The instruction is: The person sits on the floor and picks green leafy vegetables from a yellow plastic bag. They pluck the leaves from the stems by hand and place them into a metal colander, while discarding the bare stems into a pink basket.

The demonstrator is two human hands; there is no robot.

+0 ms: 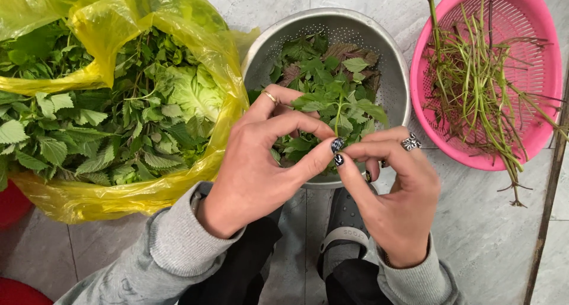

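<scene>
My left hand (261,163) and my right hand (397,192) meet over the near rim of a metal colander (391,56). Both pinch the base of one leafy green sprig (344,109), whose leaves stand up above the fingertips. The left hand wears a thin gold ring, the right a dark ornate ring, and the nails are painted dark. The colander holds loose green and purple-tinged leaves (332,62). Grey sleeves cover both forearms.
A yellow plastic bag (112,204) full of leafy green herbs lies at the left. A pink plastic basket (539,62) at the right holds bare stripped stems. All rest on a pale tiled floor. A grey clog sits below the hands, red objects at far left.
</scene>
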